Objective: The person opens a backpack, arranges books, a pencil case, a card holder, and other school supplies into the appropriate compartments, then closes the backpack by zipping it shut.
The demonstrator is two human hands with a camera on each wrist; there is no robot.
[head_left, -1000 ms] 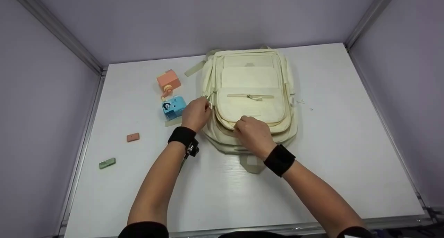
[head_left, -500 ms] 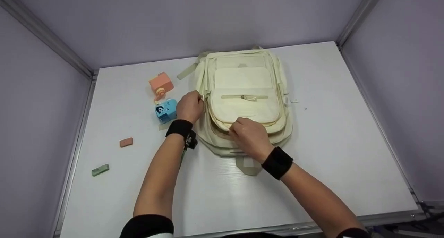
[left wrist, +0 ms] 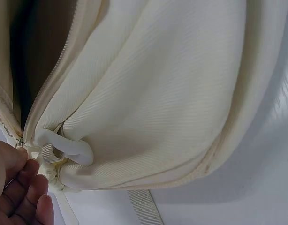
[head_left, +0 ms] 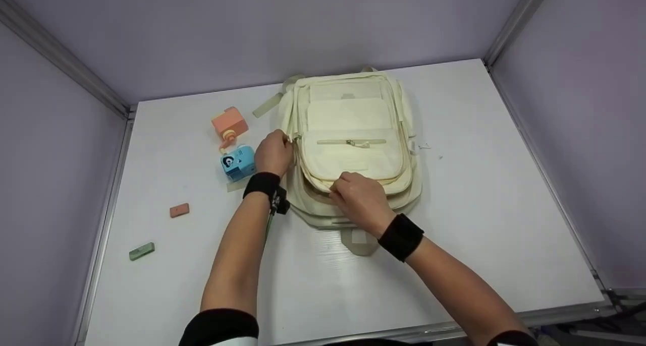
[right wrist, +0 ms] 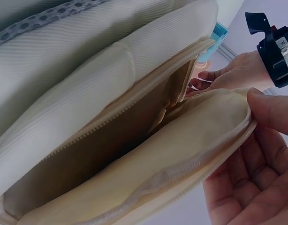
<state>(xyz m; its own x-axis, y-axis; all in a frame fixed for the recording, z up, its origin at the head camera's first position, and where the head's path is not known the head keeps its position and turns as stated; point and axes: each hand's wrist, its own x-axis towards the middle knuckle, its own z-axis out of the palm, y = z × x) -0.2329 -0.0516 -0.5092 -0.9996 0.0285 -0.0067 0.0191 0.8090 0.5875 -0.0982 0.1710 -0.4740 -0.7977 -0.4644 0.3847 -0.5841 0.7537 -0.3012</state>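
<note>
A cream backpack (head_left: 353, 115) lies on the white table with its front pocket unzipped. My left hand (head_left: 274, 153) is at the backpack's left side. In the left wrist view, its thumb and forefinger pinch the small zipper pull (left wrist: 21, 144) where the two rows of teeth meet. Lower down, my right hand (head_left: 361, 200) grips the loose edge of the pocket's front panel (right wrist: 195, 140) between thumb and fingers. The right wrist view looks into the gaping pocket (right wrist: 102, 140), its tan lining showing. The backpack's body covers the rest of the zipper track from the wrist cameras.
Left of the backpack stand an orange box-shaped item (head_left: 229, 122) and a blue one (head_left: 238, 163) with a cartoon face. A small reddish block (head_left: 179, 210) and a green block (head_left: 142, 251) lie farther left. White scraps (head_left: 424, 146) lie to the right. Purple panels (head_left: 323, 28) enclose the table.
My left hand has moved up along the backpack's left side with the zipper pull. The right hand keeps its hold on the panel edge. The head view has shifted slightly.
</note>
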